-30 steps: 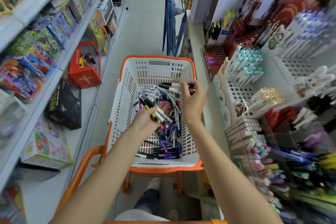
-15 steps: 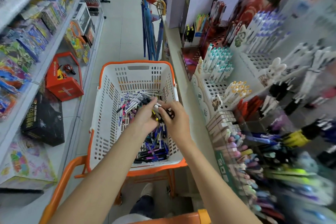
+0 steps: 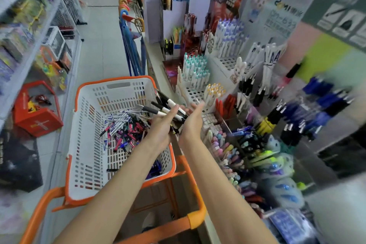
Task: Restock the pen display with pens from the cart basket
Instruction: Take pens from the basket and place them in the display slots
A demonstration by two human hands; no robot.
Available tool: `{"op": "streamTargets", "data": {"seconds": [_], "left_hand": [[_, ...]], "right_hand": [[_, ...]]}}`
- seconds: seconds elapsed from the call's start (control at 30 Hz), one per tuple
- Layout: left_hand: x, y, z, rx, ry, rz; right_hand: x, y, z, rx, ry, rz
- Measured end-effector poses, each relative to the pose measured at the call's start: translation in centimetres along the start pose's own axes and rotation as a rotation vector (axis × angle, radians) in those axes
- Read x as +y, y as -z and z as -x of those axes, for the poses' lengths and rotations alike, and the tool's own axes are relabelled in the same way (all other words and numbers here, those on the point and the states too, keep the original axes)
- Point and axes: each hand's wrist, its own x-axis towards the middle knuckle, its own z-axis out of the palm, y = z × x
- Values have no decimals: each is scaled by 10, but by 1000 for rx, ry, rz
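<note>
A white basket with an orange rim (image 3: pixel 85 125) rides on the cart and holds a loose heap of pens (image 3: pixel 124 130). My left hand (image 3: pixel 161 127) and my right hand (image 3: pixel 193 123) are pressed together above the basket's right edge, clasping a bundle of black-and-white pens (image 3: pixel 166 108) that fans out up and to the left. The pen display (image 3: pixel 200 85) stands just right of my hands, with white holed racks of teal-capped, yellow-capped and red pens.
An orange cart handle (image 3: pixel 195 217) runs below my forearms. Toy shelves (image 3: pixel 29 45) line the left side of the aisle, with a red box (image 3: pixel 37 113) low down. Blue umbrellas (image 3: pixel 130 49) hang beyond the basket. Trays of pastel pens (image 3: pixel 225 150) sit at the right.
Both hands have risen from the pen heap and swung right toward the display with the gathered pens between them. The view has turned right.
</note>
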Motion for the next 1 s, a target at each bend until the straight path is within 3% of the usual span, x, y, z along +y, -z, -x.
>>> {"op": "streamTargets", "data": {"seconds": [0.17, 0.33, 0.43, 0.63, 0.77, 0.87, 1.0], "left_hand": [[12, -27, 11, -133, -43, -137], [23, -66, 18, -338, -9, -244], [22, -94, 26, -476, -17, -344], [19, -135, 33, -809, -41, -534], [16, -150, 41, -924, -21, -520], [15, -154, 40, -897, -54, -518], [14, -150, 14, -563, -66, -381]], "right_hand": [[-20, 25, 13, -93, 87, 140], [-78, 76, 27, -132, 388, 353], [-110, 99, 34, -33, 548, 504], [-151, 142, 51, 165, 679, 602], [-167, 158, 58, 206, 704, 621], [-178, 159, 55, 246, 776, 612], [-197, 150, 45, 404, 978, 555]]}}
